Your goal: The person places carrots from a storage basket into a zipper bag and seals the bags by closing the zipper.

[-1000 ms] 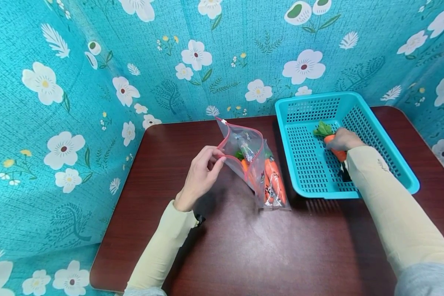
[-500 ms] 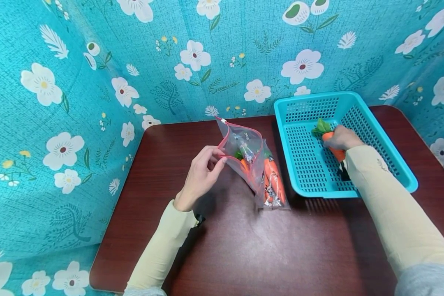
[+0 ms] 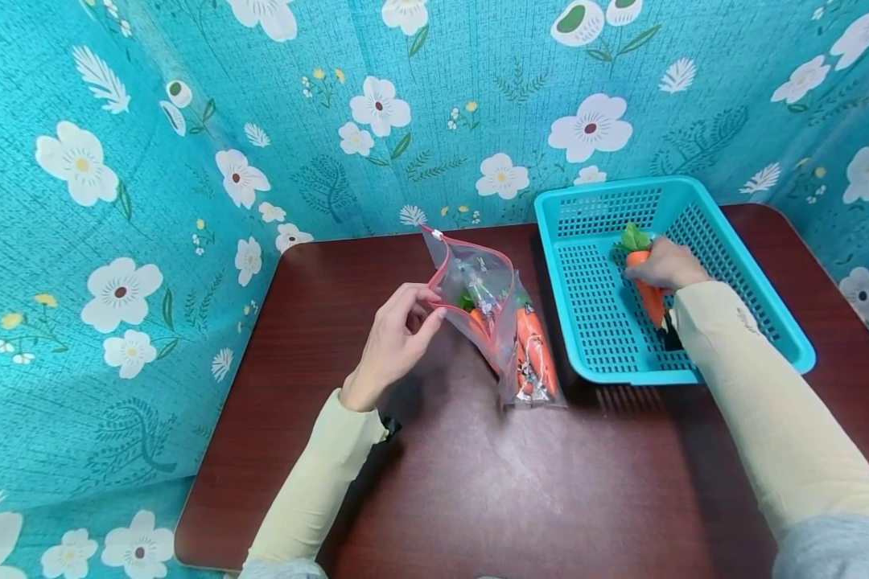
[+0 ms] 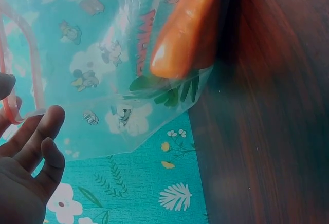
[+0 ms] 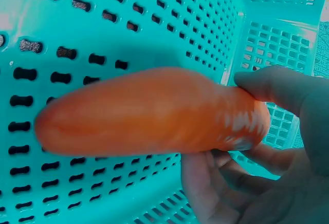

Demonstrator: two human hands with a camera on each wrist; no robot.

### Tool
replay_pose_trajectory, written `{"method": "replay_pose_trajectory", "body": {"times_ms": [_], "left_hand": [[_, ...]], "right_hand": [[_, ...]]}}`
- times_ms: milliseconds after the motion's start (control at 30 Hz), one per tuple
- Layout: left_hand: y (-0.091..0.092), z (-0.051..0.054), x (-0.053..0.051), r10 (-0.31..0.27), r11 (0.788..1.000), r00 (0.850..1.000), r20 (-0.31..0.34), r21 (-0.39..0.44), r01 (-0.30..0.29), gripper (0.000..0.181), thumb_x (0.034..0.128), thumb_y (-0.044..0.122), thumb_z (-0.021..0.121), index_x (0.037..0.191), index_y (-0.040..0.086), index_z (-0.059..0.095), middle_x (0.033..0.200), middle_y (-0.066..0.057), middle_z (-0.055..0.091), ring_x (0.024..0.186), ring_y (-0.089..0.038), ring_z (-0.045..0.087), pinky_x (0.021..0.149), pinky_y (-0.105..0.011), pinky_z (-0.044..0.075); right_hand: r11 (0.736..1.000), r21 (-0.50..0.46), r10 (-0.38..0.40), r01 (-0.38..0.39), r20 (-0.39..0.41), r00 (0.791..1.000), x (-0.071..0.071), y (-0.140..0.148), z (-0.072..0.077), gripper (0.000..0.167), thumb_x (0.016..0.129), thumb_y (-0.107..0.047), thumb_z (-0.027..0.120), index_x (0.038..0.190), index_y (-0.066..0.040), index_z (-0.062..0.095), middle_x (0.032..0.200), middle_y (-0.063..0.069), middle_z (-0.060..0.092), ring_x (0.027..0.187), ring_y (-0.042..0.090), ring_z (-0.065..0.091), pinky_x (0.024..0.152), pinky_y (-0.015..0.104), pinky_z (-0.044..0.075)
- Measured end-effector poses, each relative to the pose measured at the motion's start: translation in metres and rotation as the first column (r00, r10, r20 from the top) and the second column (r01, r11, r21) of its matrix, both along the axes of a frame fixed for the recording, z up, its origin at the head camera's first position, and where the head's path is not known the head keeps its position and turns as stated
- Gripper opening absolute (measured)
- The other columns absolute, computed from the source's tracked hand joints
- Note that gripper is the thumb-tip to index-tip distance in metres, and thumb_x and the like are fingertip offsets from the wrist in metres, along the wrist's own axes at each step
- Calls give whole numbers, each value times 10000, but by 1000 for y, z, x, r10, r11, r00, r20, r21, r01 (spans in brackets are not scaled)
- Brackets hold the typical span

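Observation:
In the head view my left hand (image 3: 394,346) pinches the red zip edge of a clear printed plastic bag (image 3: 459,269) between thumb and fingers, and the bag's mouth gapes. Inside the bag lie several orange carrots (image 3: 537,350) with green tops. The left wrist view shows one bagged carrot (image 4: 187,34) close up, its leaves below. Over the floor of a turquoise basket (image 3: 594,314), my right hand (image 3: 669,264) grips another carrot (image 3: 650,301) near its leafy end. That carrot's tapered body (image 5: 133,113) points away from the hand in the right wrist view.
A dark reddish-brown table (image 3: 434,482) carries the bag and, at its right, the perforated basket. Behind and to the left hangs a turquoise flowered cloth (image 3: 282,104). The basket's raised rim (image 3: 550,265) stands between bag and right hand.
My right hand has tilted the carrot slightly more upright within the basket, its leafy end shifting up. The left hand keeps its pinch on the bag edge.

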State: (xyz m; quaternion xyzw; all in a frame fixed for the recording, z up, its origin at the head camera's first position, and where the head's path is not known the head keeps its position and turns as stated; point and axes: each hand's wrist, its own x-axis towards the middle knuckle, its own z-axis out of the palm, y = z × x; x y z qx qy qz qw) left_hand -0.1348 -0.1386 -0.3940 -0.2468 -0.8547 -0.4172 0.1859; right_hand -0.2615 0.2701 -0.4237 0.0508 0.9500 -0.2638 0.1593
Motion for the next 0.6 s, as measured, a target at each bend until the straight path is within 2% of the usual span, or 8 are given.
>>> {"method": "replay_pose_trajectory", "body": {"times_ms": [333,600], "left_hand": [[0,2,0,-19,1000,1000,-7,3,19,221,900,185,670,1089,94,604,1088,-38,622,722,-87,549,600,-283,512],[0,0,0,-8,1000,1000,1,6,8,236,872,120,695,1089,97,606,1093,-42,624,723,-94,544,600,-319,519]], "right_hand": [[999,-48,-14,13,-33,999,0,-3,3,582,909,-300,565,1240,122,338,1052,326,469,848,390,532,579,376,485],[999,-49,-25,22,-65,998,-3,-6,7,650,903,-339,579,1289,119,327,1069,340,473,841,401,548,544,370,500]]}}
